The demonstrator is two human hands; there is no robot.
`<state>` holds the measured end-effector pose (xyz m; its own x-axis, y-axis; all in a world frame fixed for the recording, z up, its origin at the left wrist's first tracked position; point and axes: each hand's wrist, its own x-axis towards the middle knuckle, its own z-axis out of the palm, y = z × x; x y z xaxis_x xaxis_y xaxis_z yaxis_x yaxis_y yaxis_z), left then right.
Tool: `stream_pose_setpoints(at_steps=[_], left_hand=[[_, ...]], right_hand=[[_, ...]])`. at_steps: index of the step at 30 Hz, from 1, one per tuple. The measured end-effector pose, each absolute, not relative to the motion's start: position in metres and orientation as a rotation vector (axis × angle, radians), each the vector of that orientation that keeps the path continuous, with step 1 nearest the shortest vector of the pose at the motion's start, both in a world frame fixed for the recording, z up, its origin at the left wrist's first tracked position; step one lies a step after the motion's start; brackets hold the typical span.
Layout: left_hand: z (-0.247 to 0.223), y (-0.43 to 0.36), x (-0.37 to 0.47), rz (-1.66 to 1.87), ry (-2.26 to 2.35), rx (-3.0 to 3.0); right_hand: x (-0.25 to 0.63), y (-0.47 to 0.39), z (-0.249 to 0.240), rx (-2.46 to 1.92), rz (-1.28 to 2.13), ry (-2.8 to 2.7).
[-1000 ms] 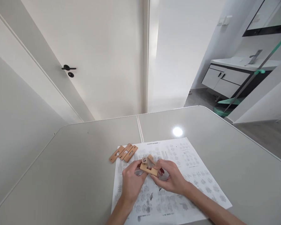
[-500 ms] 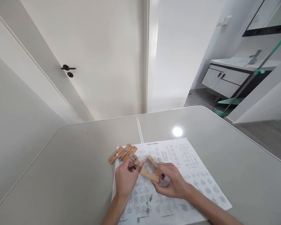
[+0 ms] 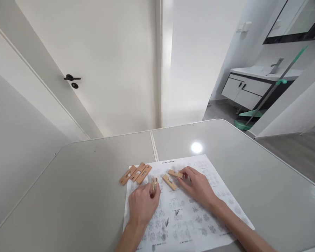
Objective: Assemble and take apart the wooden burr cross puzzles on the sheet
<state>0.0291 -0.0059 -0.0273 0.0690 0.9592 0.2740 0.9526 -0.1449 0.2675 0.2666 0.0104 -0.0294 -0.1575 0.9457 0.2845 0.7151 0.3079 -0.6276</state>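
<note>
My left hand (image 3: 144, 200) has its fingers closed around a small light wooden puzzle piece (image 3: 154, 184) with dark marks on its end. To the right, my right hand (image 3: 199, 187) pinches the right end of a notched wooden bar (image 3: 174, 174) low over the printed sheet, or on it. Between the hands a second notched wooden bar (image 3: 169, 182) lies on the sheet, untouched. Just beyond my left hand are several flat, slotted wooden pieces (image 3: 144, 174) with black numbers, side by side and partly off the paper's edge.
The white printed sheet (image 3: 185, 224) lies on a grey table (image 3: 76, 199) with a seam (image 3: 154, 145) running away from me. Behind the table is a door with a black handle (image 3: 72, 77). At the right are a sink cabinet (image 3: 245, 89) and a green broom and dustpan (image 3: 243, 125).
My right hand has moved its notched bar away from my left hand, to behind the bar lying on the sheet. My left hand has turned its marked piece more upright. The view has shifted slightly.
</note>
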Motion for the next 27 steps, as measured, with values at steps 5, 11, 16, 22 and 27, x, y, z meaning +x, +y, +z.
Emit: stream_pose_setpoints(at_steps=[5,11,16,22,27], left_hand=[[-0.029,-0.005,0.031,0.618,2.025,2.385],[-0.020,-0.006,0.029,0.671,1.872,2.312],[-0.007,0.005,0.024,0.528,1.588,2.324],[0.004,0.033,0.037,0.268,1.313,2.426],[0.011,0.021,0.035,0.329,1.350,2.348]], right_hand=[[0.270,0.003,-0.033,-1.449,0.499,-2.013],[0.262,-0.002,-0.030,-1.282,0.609,-2.062],[0.268,-0.012,-0.018,-1.093,0.799,-2.129],[0.289,-0.048,-0.009,-1.250,0.911,-1.955],[0.306,-0.090,-0.020,-1.398,0.913,-1.796]])
